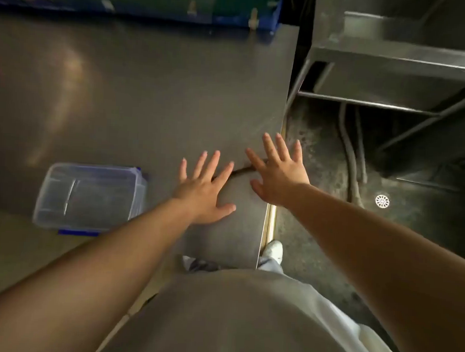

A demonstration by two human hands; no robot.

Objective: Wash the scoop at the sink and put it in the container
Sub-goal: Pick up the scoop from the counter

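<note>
A clear plastic container (90, 196) with blue clips sits on the steel counter (149, 96) at the lower left, with nothing visible inside. My left hand (205, 188) and my right hand (278, 175) hover flat over the counter's right end, fingers spread, holding nothing. Between them lies a thin dark object (239, 171), mostly hidden by the hands; I cannot tell what it is. No scoop shows clearly. A steel sink unit (393, 57) stands at the upper right.
The counter's right edge (271, 218) runs just under my right wrist. Beyond it is dark wet floor with hoses (353, 160) and a round drain (382, 201). Blue and green bins (181, 6) line the counter's back.
</note>
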